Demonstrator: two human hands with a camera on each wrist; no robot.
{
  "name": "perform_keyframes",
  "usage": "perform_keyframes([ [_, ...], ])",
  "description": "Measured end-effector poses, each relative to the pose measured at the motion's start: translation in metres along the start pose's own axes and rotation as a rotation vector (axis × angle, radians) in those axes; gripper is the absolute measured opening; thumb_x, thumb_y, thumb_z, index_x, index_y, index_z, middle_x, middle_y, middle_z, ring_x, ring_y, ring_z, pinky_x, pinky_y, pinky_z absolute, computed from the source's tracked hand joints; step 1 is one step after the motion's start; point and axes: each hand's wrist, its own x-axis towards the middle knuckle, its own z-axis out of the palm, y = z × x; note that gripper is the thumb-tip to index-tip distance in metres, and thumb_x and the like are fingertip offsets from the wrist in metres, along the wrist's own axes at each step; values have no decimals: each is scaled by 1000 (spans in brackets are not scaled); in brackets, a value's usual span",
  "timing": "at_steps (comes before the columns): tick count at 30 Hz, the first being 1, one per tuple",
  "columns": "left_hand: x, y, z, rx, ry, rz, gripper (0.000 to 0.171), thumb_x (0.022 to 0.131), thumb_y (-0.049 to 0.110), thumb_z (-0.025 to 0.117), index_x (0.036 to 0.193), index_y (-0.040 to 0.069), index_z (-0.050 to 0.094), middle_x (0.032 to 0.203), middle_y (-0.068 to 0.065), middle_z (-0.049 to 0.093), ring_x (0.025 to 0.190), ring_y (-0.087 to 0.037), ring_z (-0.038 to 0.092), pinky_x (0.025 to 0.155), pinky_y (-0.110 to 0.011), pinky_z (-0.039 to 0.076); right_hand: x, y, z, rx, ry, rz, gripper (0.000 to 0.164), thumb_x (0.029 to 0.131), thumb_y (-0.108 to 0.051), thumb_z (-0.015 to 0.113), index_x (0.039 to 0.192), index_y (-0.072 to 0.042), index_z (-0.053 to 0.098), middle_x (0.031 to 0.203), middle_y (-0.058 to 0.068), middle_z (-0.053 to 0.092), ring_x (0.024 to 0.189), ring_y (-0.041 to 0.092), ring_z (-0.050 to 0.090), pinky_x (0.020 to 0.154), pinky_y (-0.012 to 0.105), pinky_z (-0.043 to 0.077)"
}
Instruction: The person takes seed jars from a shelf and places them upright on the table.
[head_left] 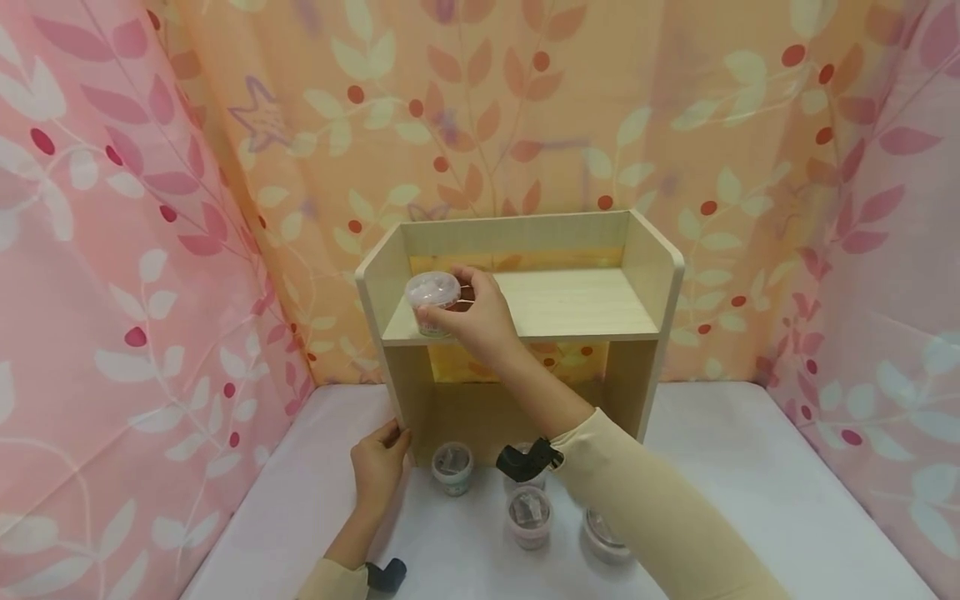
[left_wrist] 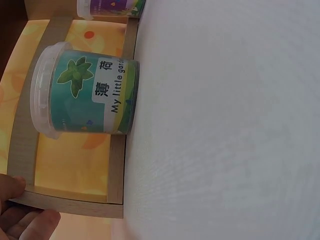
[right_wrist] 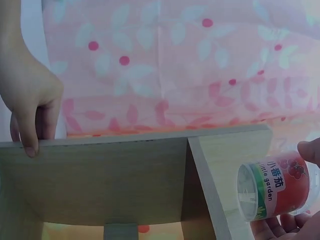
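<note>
My right hand (head_left: 483, 321) grips a small lidded plastic tub (head_left: 432, 292) at the left front of the shelf unit's upper board (head_left: 573, 304). In the right wrist view that tub (right_wrist: 280, 187) shows a red label with tomatoes and a clear base; whether it touches the board I cannot tell. Lower down, my left hand (head_left: 377, 471) pinches the front edge of the unit's left side panel (head_left: 408, 392) between thumb and fingers. Close to it stands a tub with a green mint label (left_wrist: 85, 92), upright on the table in the head view (head_left: 452, 469).
More lidded tubs stand on the white table (head_left: 712, 500): one in the middle (head_left: 529, 517), another behind it partly hidden by the right wrist strap (head_left: 528, 460), and one (head_left: 606, 537) partly under the right sleeve. Patterned curtains (head_left: 487, 108) enclose the back and sides.
</note>
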Motion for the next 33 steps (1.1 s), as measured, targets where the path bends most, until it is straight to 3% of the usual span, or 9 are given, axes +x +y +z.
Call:
perform_keyframes([
  [13, 1, -1, -1, 41, 14, 22, 24, 86, 5, 82, 109, -3, 78, 99, -20, 77, 88, -30, 77, 68, -27, 63, -34, -2, -6, 59, -68, 15, 69, 82, -16, 87, 141, -6, 52, 126, 10, 58, 101, 21, 59, 84, 23, 55],
  [19, 2, -1, 0, 44, 15, 29, 23, 87, 9, 82, 108, 1, 79, 100, -17, 77, 89, -26, 77, 69, -22, 61, -51, 0, -3, 61, -92, -1, 70, 81, -16, 87, 140, -5, 52, 127, 9, 60, 109, 21, 62, 95, 34, 56],
  [25, 2, -2, -1, 39, 7, 40, 24, 88, 10, 81, 109, 0, 78, 101, -18, 77, 90, -28, 77, 69, -26, 62, -69, 9, 1, 45, -109, 11, 70, 80, -16, 88, 139, -5, 52, 125, 9, 61, 109, 22, 62, 96, 42, 57],
  [33, 0, 0, -2, 13, -10, 7, 27, 89, 9, 80, 113, -3, 76, 103, -19, 77, 91, -31, 77, 70, -27, 63, -91, 21, 7, -32, -107, 28, 70, 79, -21, 89, 138, -9, 55, 124, 5, 62, 108, 19, 60, 93, 32, 56],
])
